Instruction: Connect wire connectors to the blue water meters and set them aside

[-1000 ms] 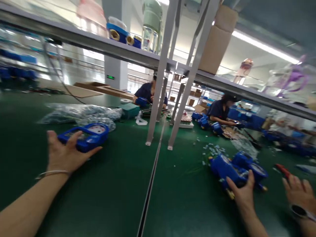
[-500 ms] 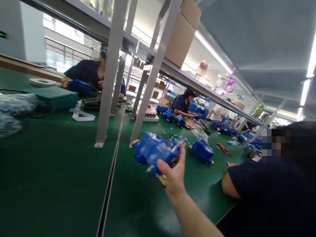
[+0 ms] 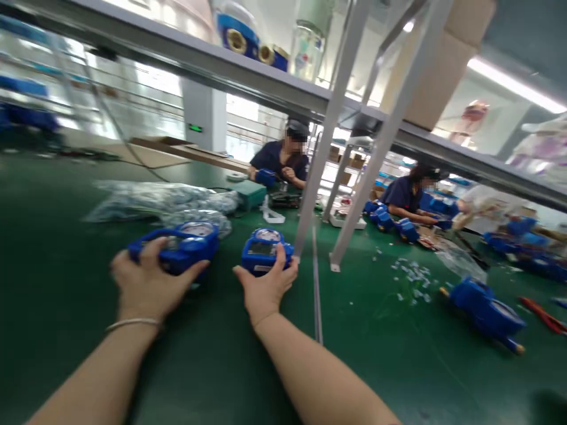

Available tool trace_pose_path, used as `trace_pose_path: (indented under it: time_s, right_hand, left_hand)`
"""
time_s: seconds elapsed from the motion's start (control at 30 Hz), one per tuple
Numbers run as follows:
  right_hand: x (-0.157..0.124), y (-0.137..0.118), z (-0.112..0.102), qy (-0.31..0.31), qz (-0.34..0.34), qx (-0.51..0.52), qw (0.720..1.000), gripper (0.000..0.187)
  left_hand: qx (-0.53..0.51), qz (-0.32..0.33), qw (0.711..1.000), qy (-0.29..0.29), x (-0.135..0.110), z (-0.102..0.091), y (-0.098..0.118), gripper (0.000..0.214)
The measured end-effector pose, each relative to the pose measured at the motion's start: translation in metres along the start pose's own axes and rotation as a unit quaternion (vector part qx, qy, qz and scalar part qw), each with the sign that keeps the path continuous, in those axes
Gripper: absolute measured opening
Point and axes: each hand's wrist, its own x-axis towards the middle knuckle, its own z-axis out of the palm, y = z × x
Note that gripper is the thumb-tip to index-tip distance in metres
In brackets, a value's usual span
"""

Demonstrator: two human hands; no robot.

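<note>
My left hand (image 3: 144, 283) is closed over a blue water meter (image 3: 192, 251) with a round dial, the fingers across its top and the thumb along its near side. To the right, my right hand (image 3: 268, 289) grips a second blue water meter (image 3: 258, 249), which has a dark display window and a round dial. The two meters are apart, low at the green bench top (image 3: 204, 360); whether their undersides touch it is hidden. A third blue water meter (image 3: 485, 310) with brass ends lies on the right, away from both hands.
A shelf post (image 3: 330, 136) stands right of my right hand. Clear plastic bags (image 3: 172, 200) lie behind the meters, near a teal box (image 3: 250, 193). Small pale pieces (image 3: 411, 277) and red-handled pliers (image 3: 543, 314) are on the right. Two people (image 3: 279, 156) work across the bench.
The view has swung left. My right hand has carried its water meter left across the bench seam and lowered it. My left hand has come into view, holding another meter.
</note>
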Motion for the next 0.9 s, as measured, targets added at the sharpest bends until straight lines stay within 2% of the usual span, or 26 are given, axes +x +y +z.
trace_pose_path:
  time_s: [0.1, 0.2, 0.33, 0.47, 0.7, 0.8, 0.9]
  right_hand:
    - [-0.006, -0.009, 0.014, -0.029, -0.030, 0.027, 0.999, 0.063]
    - [-0.009, -0.006, 0.016, -0.059, -0.071, 0.064, 0.994, 0.045]
    - [0.005, 0.018, 0.003, -0.101, -0.142, 0.114, 0.978, 0.044]
    - [0.026, 0.040, -0.018, -0.153, -0.183, 0.151, 0.959, 0.045]
    - [0.031, 0.034, -0.027, -0.247, -0.232, 0.198, 0.920, 0.045]
    - [0.030, 0.039, -0.028, -0.271, -0.226, 0.220, 0.909, 0.045]
    - [0.030, 0.047, -0.026, -0.280, -0.216, 0.234, 0.906, 0.045]
  left_hand:
    - [0.096, -0.009, 0.994, 0.049, -0.003, 0.003, -0.032, 0.084]
    - [0.126, -0.004, 0.990, 0.068, -0.005, 0.016, -0.046, 0.089]
    - [0.131, 0.008, 0.989, 0.072, -0.005, 0.019, -0.049, 0.088]
    - [0.127, 0.005, 0.989, 0.073, -0.004, 0.018, -0.050, 0.082]
    - [0.113, -0.002, 0.991, 0.076, 0.000, 0.028, -0.048, 0.073]
    - [0.115, -0.013, 0.990, 0.081, -0.001, 0.029, -0.049, 0.071]
    - [0.119, -0.024, 0.989, 0.079, -0.003, 0.022, -0.054, 0.070]
